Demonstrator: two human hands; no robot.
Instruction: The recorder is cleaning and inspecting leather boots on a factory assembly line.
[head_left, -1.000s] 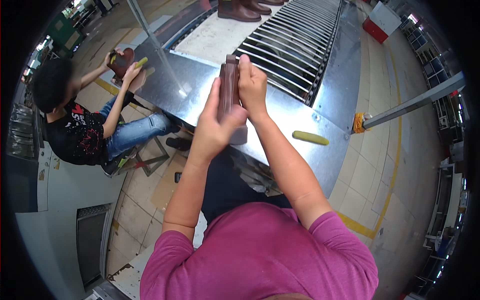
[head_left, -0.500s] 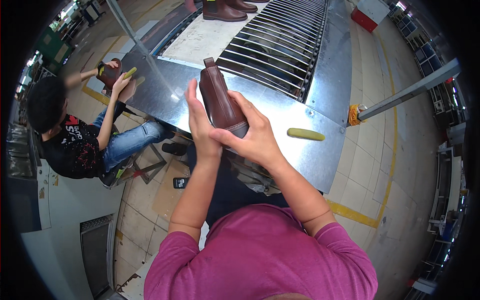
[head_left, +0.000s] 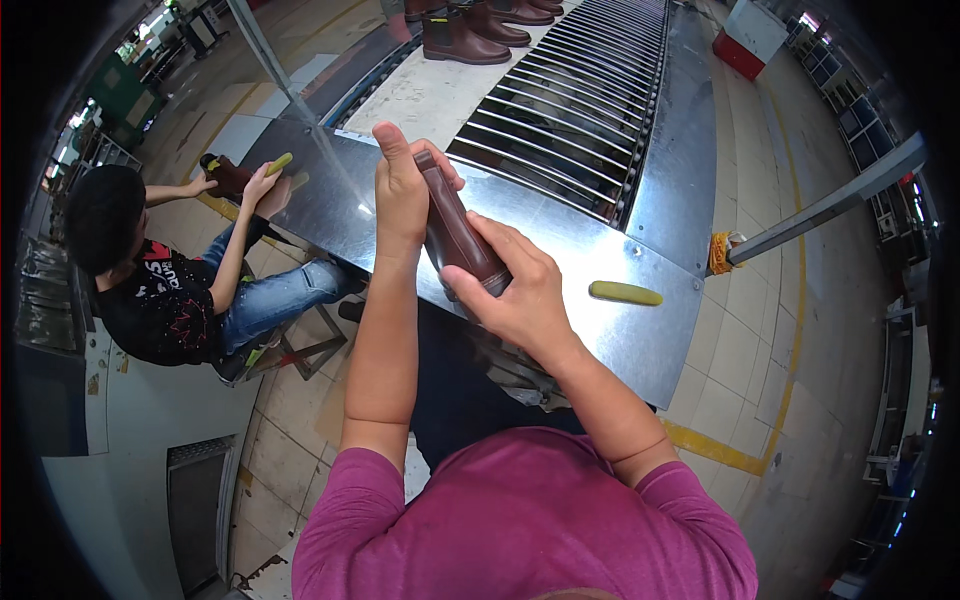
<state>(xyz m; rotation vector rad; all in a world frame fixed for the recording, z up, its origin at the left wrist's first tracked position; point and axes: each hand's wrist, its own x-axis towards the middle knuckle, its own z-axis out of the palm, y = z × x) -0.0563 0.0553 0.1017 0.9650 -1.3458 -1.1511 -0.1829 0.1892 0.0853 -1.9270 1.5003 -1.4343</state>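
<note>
A brown leather ankle boot is held tilted above the near edge of the metal table, its pull-tab end pointing away from me. My right hand grips its near end, thumb on one side and fingers along the other. Up by the far end, my left hand has its thumb raised, while its fingers pass behind the boot and the tips show beyond it. Most of those left fingers are hidden by the boot. To the right of my right hand, an olive-green stick-shaped piece lies on the tabletop.
Past the metal table runs a roller conveyor, with several brown boots beside it. A seated co-worker at the left holds another boot and a green stick. Metal posts rise on both sides.
My left hand has slid from the boot's near side toward its far end, fingers now around behind it. The boot has turned slightly in my right hand's grip. The view has shifted a little.
</note>
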